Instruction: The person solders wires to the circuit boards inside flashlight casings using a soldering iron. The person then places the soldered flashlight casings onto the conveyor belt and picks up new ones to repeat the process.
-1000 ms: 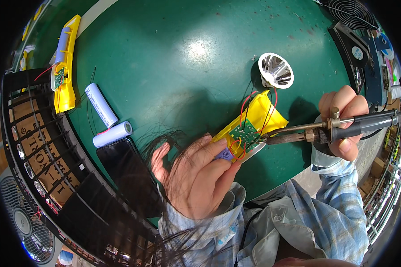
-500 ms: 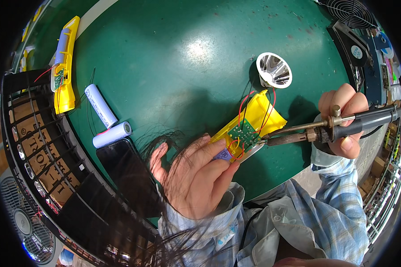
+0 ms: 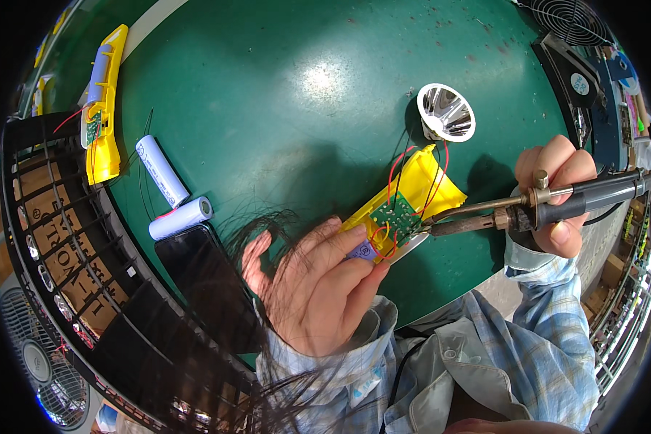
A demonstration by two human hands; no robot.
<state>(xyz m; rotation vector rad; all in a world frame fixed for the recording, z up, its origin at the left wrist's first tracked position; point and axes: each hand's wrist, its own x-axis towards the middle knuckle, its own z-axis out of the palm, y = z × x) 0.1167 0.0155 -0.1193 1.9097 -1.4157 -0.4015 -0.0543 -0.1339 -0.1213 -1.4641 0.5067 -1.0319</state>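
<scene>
My left hand (image 3: 318, 282) is closed round the lower end of a yellow flashlight housing (image 3: 443, 181), partly hiding it. Inside the housing lie a purple battery (image 3: 362, 251) and a green circuit board (image 3: 396, 218). Red, black and yellow wires run from the board, some of them up to a shiny reflector cup (image 3: 447, 114) with a white rim. My right hand (image 3: 560, 192) grips a soldering iron (image 3: 593, 200) with a thin metal feed tube along its top. The iron's tip touches or nearly touches the board's right edge; I cannot tell which.
Two loose purple batteries (image 3: 163, 172) with thin wires lie left, beside a black phone (image 3: 210, 278). Another yellow housing (image 3: 106, 148) with battery and board sits far left. A black basket (image 3: 116, 210) lines the left edge. A black device (image 3: 568, 90) and fan grille (image 3: 568, 20) stand back right.
Almost nothing differs. Both hands, the housing and the soldering iron keep nearly the same places; the view has shifted very slightly.
</scene>
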